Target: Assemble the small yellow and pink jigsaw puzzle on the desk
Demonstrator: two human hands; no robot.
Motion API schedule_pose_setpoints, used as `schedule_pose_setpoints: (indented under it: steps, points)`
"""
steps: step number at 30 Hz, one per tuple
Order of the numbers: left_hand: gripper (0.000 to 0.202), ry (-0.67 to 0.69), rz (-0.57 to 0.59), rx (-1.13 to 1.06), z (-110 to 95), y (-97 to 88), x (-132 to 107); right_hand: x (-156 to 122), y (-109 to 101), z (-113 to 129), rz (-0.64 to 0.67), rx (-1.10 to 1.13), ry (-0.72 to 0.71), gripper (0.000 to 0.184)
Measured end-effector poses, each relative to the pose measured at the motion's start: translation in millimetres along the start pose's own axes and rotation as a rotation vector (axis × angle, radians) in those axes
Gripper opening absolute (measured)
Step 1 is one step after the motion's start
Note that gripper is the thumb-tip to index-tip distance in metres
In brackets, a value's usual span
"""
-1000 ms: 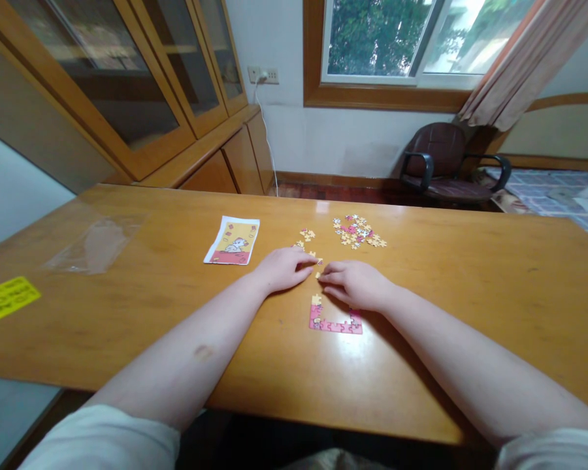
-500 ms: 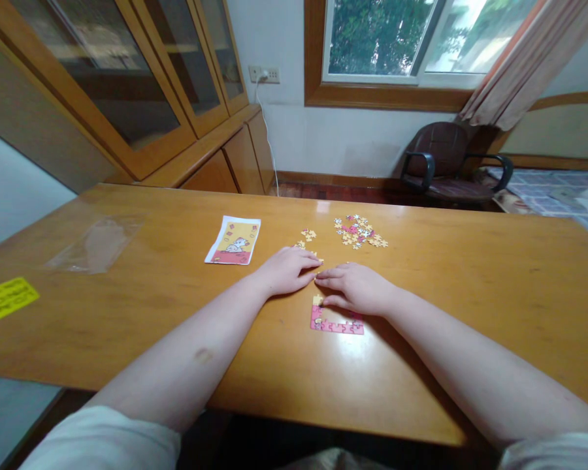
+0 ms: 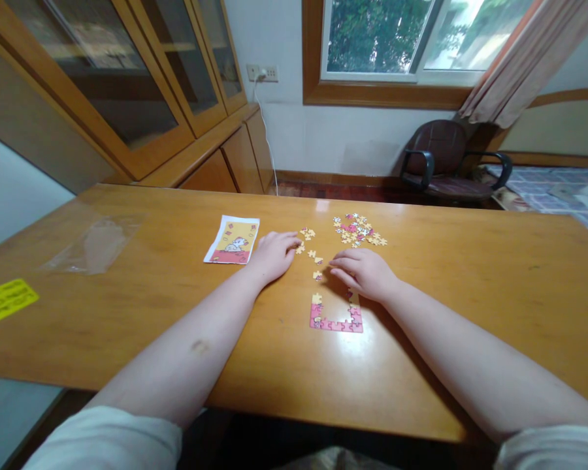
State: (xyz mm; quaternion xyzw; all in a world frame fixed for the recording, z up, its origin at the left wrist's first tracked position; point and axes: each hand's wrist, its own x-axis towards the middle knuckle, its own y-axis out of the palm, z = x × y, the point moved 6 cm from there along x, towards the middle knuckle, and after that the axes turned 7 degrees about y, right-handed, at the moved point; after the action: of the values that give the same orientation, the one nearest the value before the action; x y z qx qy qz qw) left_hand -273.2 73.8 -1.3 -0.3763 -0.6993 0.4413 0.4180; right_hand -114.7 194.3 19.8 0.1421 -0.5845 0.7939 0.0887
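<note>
My left hand (image 3: 273, 256) is at the left of a small group of yellow puzzle pieces (image 3: 308, 233), its fingers stretched out, the tips close to a yellow piece (image 3: 300, 249). Whether they touch it I cannot tell. My right hand (image 3: 365, 272) hovers above the table with its fingers apart and nothing visible in them. Between the hands lie a few loose pieces, one of them a yellow puzzle piece (image 3: 317, 276). Nearer to me is a partly joined puzzle border (image 3: 336, 326), pink along the bottom with yellow up the sides. My right hand hides part of its right side.
A heap of mixed puzzle pieces (image 3: 357, 230) lies farther back. Left of my left hand is a picture sheet (image 3: 235, 241) with a white animal on it. A clear plastic bag (image 3: 98, 245) and a yellow label (image 3: 7, 303) are on the wooden table (image 3: 255, 365).
My hands have drawn apart: the left went back and to the left, the right a little back and to the right. Loose pieces between them and more of the border now show.
</note>
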Motion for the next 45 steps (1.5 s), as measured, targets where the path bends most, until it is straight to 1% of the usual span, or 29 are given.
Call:
schedule_pose_setpoints:
  steps: [3,5,7,12,13,15,17,19,27,30,33,35,40,43,45]
  points:
    - [0.034,0.004,0.059,0.025,-0.7,7.0,0.2,-1.6,-0.9,-1.3,-0.042,0.01,-0.001,0.032]
    - [0.035,-0.018,0.067,0.035,0.4,7.6,0.6,-2.5,-1.5,-0.6,-0.054,0.012,-0.013,0.031]
    - [0.035,-0.081,0.052,0.052,4.5,4.8,0.2,-3.1,-2.1,-0.2,-0.065,0.013,-0.025,0.031]
    - [0.034,-0.293,0.016,0.163,19.6,-7.4,-5.5,-3.8,-2.6,-1.8,-0.09,0.03,-0.033,0.031]
    - [0.034,-0.314,0.005,0.184,21.3,-10.0,-6.3,-3.9,-2.6,-1.9,-0.096,0.037,-0.04,0.031]
    - [0.035,-0.305,0.007,0.195,21.8,-13.2,-6.0,-4.2,-2.8,-1.5,-0.113,0.051,-0.061,0.03]
    - [0.037,-0.259,0.062,0.182,19.9,-12.4,-4.6,-4.5,-3.2,-0.8,-0.13,0.059,-0.082,0.03]
    - [0.038,-0.243,0.133,0.186,18.6,-10.9,-4.8,-4.7,-3.4,-0.2,-0.137,0.06,-0.092,0.029]
    - [0.031,-0.413,0.253,0.377,20.3,-21.7,-17.6,-4.8,-4.7,2.2,-0.135,0.07,-0.111,0.029]
    - [0.027,-0.479,0.279,0.343,21.2,-25.3,-21.1,-4.3,-3.9,2.6,-0.113,0.087,-0.111,0.03]
    - [0.027,-0.518,0.255,0.291,23.2,-30.1,-22.8,-4.1,-3.7,2.6,-0.099,0.093,-0.101,0.029]
    - [0.026,-0.505,0.253,0.277,24.4,-32.6,-23.4,-4.1,-3.6,2.9,-0.093,0.093,-0.102,0.029]
    - [0.022,-0.402,0.34,0.242,23.2,-29.3,-24.5,-4.0,-3.8,3.9,-0.09,0.095,-0.107,0.029]
    - [0.021,-0.319,0.349,0.243,15.8,-26.1,-23.0,-3.9,-3.3,3.8,-0.087,0.098,-0.107,0.029]
    - [0.02,-0.239,0.355,0.223,5.9,-22.7,-21.6,-3.9,-3.1,3.7,-0.087,0.103,-0.107,0.03]
